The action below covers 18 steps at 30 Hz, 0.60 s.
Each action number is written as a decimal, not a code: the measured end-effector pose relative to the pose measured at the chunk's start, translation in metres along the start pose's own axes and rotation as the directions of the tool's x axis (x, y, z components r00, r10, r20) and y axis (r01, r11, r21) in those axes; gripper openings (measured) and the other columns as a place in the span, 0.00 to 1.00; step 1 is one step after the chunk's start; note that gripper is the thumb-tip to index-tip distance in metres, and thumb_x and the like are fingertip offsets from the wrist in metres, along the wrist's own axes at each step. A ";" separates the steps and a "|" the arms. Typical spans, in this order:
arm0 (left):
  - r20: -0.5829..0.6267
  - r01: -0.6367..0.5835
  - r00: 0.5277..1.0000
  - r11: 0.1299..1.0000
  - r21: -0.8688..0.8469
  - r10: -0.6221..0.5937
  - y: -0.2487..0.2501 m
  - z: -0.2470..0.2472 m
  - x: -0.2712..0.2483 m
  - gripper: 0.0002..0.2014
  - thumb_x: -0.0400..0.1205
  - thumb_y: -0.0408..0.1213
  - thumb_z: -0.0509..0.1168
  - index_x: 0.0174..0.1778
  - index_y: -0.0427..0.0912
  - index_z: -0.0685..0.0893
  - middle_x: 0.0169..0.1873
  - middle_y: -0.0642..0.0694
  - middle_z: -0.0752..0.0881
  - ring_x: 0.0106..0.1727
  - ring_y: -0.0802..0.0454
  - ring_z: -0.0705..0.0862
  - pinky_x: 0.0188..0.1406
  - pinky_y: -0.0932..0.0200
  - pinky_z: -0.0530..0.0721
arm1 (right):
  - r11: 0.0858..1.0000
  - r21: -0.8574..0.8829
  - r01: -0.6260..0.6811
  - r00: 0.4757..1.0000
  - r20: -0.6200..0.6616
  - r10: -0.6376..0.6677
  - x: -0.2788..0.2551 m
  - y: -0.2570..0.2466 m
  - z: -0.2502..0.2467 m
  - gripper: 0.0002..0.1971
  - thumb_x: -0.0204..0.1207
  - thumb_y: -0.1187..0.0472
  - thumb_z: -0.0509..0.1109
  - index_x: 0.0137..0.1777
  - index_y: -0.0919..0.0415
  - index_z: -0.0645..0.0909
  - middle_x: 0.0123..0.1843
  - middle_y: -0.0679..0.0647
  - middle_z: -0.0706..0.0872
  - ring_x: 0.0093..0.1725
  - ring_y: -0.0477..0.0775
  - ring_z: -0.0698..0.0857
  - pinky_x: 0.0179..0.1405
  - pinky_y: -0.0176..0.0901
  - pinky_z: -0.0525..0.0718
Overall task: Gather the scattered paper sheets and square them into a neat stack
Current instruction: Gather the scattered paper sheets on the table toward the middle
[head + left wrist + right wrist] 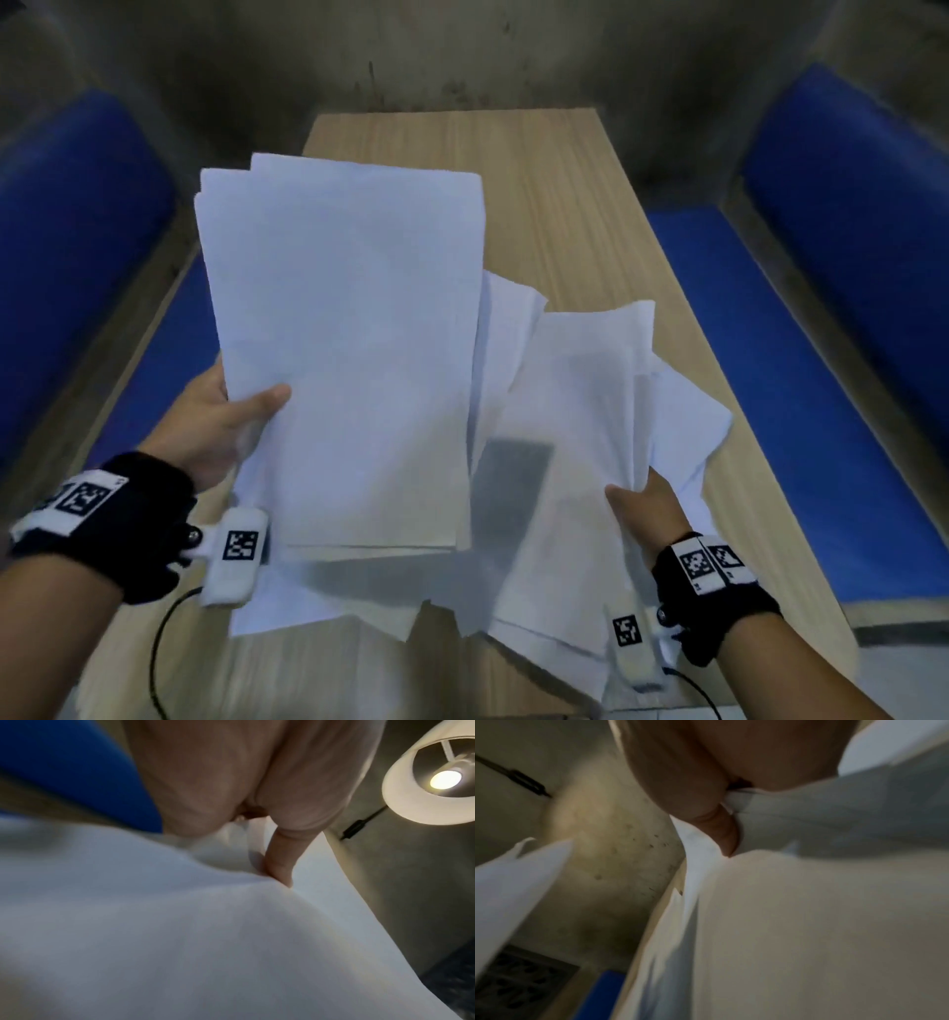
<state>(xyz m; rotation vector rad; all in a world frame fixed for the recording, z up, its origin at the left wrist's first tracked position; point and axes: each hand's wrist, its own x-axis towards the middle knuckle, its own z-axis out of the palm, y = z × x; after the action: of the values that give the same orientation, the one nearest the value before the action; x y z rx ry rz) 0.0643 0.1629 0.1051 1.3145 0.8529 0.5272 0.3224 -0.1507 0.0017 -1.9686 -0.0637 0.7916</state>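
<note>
My left hand (215, 426) pinches a bundle of white sheets (349, 329) along its left edge, thumb (262, 403) laid flat on the top page and the other fingers hidden underneath. In the left wrist view the thumb (279, 862) presses down into the paper (205, 933) and dents it; the grip is narrow, closed onto the bundle. That bundle fills the centre left of the head view, lifted and tilted, its far corners fanned a little out of line at the upper left.

My right hand (649, 506) grips a looser clump of sheets (580, 411) at the lower right of the frame, thumb on top and fingers under the paper. The right wrist view shows the thumb (727, 835) clamped on a crease where several pages (808, 923) bunch together, so this grip is also tight on paper. These pages splay in different directions, one corner poking out toward the right edge of the table (590, 205).

More sheets (318, 601) lie flat on the wooden top beneath both bundles, near the bottom of the frame.

Both forearms enter from the bottom corners, wrists wrapped in black straps (138, 524) carrying marker tags. Blue benches (832, 216) flank the table on either side, and a lit lamp (437, 778) shows at the upper right of the left wrist view.
</note>
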 end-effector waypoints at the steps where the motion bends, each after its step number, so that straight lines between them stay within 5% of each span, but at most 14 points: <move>1: 0.012 0.041 0.999 0.998 -0.040 -0.041 -0.010 0.010 -0.003 0.23 0.78 0.20 0.62 0.70 0.35 0.76 0.58 0.46 0.90 0.50 0.54 0.91 0.47 0.60 0.89 | 0.998 0.065 0.014 1.000 0.012 -0.015 -0.004 -0.004 -0.002 0.14 0.77 0.73 0.61 0.59 0.60 0.78 0.49 0.60 0.87 0.44 0.59 0.84 0.49 0.47 0.82; 4: 0.044 0.161 0.986 0.985 -0.064 -0.159 -0.044 0.044 -0.016 0.31 0.68 0.29 0.72 0.70 0.31 0.77 0.60 0.38 0.88 0.47 0.52 0.92 0.44 0.60 0.90 | 0.966 0.258 0.023 0.996 0.076 -0.044 -0.016 -0.017 -0.006 0.12 0.79 0.75 0.62 0.49 0.57 0.80 0.40 0.53 0.88 0.39 0.55 0.86 0.38 0.44 0.84; 6: 0.035 0.191 0.981 0.981 -0.018 -0.190 -0.061 0.065 -0.025 0.26 0.73 0.26 0.70 0.69 0.31 0.78 0.62 0.35 0.87 0.47 0.53 0.91 0.45 0.62 0.89 | 0.949 0.314 0.031 0.987 0.139 -0.078 -0.024 -0.025 -0.007 0.12 0.78 0.74 0.64 0.47 0.56 0.82 0.36 0.51 0.91 0.37 0.55 0.88 0.35 0.43 0.86; 10: 0.044 0.223 0.974 0.975 -0.016 -0.222 -0.074 0.087 -0.032 0.21 0.78 0.24 0.68 0.68 0.37 0.79 0.62 0.40 0.87 0.58 0.47 0.88 0.64 0.47 0.82 | 0.922 0.382 0.064 0.953 0.250 -0.170 -0.040 -0.042 -0.004 0.08 0.73 0.72 0.71 0.48 0.64 0.88 0.39 0.55 0.93 0.40 0.60 0.90 0.37 0.45 0.86; 14: 0.208 0.282 0.939 0.959 -0.009 -0.274 -0.073 0.095 -0.031 0.34 0.67 0.41 0.79 0.70 0.48 0.78 0.62 0.50 0.88 0.63 0.51 0.87 0.62 0.52 0.81 | 0.917 0.397 0.043 0.929 0.322 -0.183 -0.048 -0.048 -0.005 0.09 0.77 0.69 0.69 0.54 0.62 0.88 0.48 0.61 0.93 0.47 0.63 0.91 0.45 0.54 0.90; 15: 0.310 0.321 0.897 0.947 0.033 -0.315 -0.075 0.124 -0.025 0.33 0.70 0.41 0.78 0.72 0.49 0.76 0.64 0.50 0.87 0.65 0.50 0.86 0.65 0.49 0.80 | 0.908 0.417 0.042 0.947 0.273 -0.169 -0.047 -0.039 -0.027 0.09 0.77 0.69 0.69 0.53 0.58 0.88 0.48 0.59 0.93 0.47 0.61 0.92 0.44 0.53 0.90; 18: 0.334 0.366 0.868 0.928 0.068 -0.367 -0.078 0.115 -0.028 0.26 0.75 0.35 0.74 0.70 0.39 0.78 0.64 0.39 0.87 0.62 0.43 0.87 0.60 0.48 0.83 | 0.931 0.364 0.020 0.916 0.366 -0.162 -0.052 -0.040 -0.016 0.10 0.77 0.69 0.69 0.52 0.55 0.87 0.44 0.54 0.93 0.43 0.53 0.92 0.40 0.46 0.89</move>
<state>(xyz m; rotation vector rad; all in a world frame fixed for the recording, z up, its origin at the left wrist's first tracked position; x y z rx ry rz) 0.1286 0.0550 0.0388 1.1626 0.7845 -0.0073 0.3013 -0.1605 0.0651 -1.4359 -0.2343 1.0463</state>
